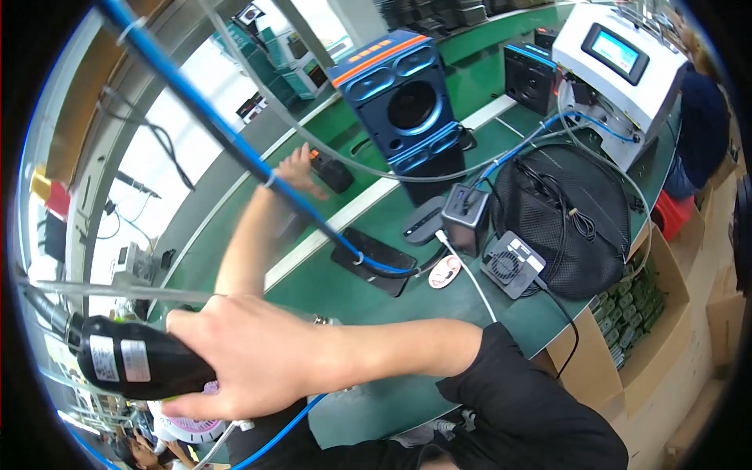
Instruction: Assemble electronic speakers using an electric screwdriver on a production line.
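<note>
Two hands busy: right hand (258,356) wraps black power screwdriver (129,360), axis left-right; left hand (301,168), fingers loosely spread, touches small black device (333,172) far across worktop (345,290).

A: Fig. 1, finishes. The power tool (129,359) gripped in the right hand (251,356)?
B: Black plastic body, semi-gloss, with paper labels.
A: And the small block (333,172) beyond the left hand (300,168)?
B: Matt black plastic. Behind it, the speaker (403,106): glossy blue plastic. Right of both hands, a black mesh-cloth bag (576,211), rough. The desk (470,78) is smooth, matt green.
</note>
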A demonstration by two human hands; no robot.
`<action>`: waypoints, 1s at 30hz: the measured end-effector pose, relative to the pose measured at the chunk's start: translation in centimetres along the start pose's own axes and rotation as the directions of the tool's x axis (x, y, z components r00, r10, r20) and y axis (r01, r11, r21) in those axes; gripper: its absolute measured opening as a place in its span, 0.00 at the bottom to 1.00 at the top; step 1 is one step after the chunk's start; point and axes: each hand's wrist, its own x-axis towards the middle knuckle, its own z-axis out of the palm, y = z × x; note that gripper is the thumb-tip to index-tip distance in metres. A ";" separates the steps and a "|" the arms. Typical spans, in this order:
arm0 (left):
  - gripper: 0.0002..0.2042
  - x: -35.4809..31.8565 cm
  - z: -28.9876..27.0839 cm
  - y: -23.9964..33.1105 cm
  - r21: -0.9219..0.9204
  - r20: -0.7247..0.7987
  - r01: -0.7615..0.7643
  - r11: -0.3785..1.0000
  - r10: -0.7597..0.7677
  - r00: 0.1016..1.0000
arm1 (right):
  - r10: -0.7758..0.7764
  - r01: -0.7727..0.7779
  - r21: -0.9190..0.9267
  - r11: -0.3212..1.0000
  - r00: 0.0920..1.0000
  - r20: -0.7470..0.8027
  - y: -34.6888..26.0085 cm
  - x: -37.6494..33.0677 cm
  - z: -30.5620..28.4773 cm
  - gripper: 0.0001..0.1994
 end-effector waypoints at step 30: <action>0.45 10.3 -13.0 33.1 0.007 0.105 -0.871 0.491 0.866 0.489 | -0.086 0.087 0.002 0.996 0.980 -0.182 -2.2 -1.5 -4.6 0.24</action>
